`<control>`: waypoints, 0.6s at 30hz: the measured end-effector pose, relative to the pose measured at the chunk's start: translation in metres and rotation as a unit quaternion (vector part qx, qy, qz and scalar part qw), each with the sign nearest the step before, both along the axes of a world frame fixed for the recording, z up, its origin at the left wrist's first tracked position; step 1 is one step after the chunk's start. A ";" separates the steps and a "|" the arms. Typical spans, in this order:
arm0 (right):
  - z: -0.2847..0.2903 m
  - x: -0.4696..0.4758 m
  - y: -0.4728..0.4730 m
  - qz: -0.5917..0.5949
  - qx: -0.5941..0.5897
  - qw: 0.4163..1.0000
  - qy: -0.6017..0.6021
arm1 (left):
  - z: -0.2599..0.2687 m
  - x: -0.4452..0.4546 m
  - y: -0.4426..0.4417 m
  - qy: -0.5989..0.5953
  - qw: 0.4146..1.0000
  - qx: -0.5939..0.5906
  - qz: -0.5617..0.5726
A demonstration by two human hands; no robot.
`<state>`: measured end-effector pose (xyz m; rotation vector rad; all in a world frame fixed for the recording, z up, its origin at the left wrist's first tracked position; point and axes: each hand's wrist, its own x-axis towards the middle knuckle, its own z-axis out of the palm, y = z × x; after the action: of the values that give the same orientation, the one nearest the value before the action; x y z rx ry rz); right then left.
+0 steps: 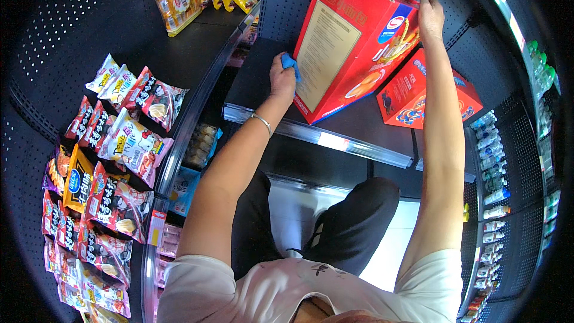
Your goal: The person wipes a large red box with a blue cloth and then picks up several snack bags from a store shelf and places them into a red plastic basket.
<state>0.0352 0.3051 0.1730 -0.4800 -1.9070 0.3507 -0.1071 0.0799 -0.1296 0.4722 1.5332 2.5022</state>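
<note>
A tall red carton [354, 45] with a cream text panel on its side stands on a black metal shelf [358, 130], tilted in the view. My left hand [282, 78] grips a crumpled blue cloth [290, 65] against the carton's left side. At the carton's upper right edge, my right hand [431, 15] holds on with its fingertips curled over the rim; part of its grip is hidden. Beside the carton, below my right forearm, sits a smaller red box [403, 89] with printed pictures. A bangle [262, 123] circles my left wrist.
Bagged snacks [134, 143] fill the left shelf, with a yellow pack [177, 2] farther back. A clear price rail [314, 138] edges the shelf before me. Rows of bottles [493, 161] line the right side. My knees [376, 197] are close below the shelf.
</note>
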 end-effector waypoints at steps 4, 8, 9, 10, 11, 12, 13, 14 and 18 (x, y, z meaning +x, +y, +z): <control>0.003 -0.008 -0.044 0.255 0.081 0.961 -0.074 | -0.018 -0.016 0.008 -0.054 0.998 0.036 -0.025; -0.008 -0.006 -0.064 0.170 0.165 0.971 -0.035 | -0.014 -0.013 0.007 -0.138 0.987 0.022 -0.073; -0.013 -0.006 -0.065 0.169 0.175 0.970 -0.004 | -0.006 -0.010 0.005 -0.155 0.984 0.046 -0.079; -0.016 -0.007 -0.066 0.167 0.186 0.968 0.028 | 0.006 -0.006 0.003 -0.169 0.980 0.070 -0.076; -0.019 -0.008 -0.065 0.160 0.195 0.967 0.041 | 0.020 -0.001 0.001 -0.200 0.974 0.077 -0.076; -0.021 -0.009 -0.065 0.151 0.203 0.966 0.054 | 0.036 0.007 -0.001 -0.142 0.979 0.125 -0.069; -0.023 -0.010 -0.065 0.143 0.215 0.964 0.064 | 0.054 0.014 -0.003 -0.102 0.980 0.156 -0.064; -0.023 -0.012 -0.065 0.139 0.229 0.961 0.076 | 0.072 0.020 -0.008 -0.060 0.979 0.185 -0.059; -0.027 -0.014 -0.071 0.141 0.199 0.963 0.113 | 0.117 0.040 -0.019 0.137 0.964 0.216 -0.067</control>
<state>0.0209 0.2340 0.1458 0.0986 -1.7624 0.1866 -0.0675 0.0607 -0.0121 0.9866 0.9706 2.7472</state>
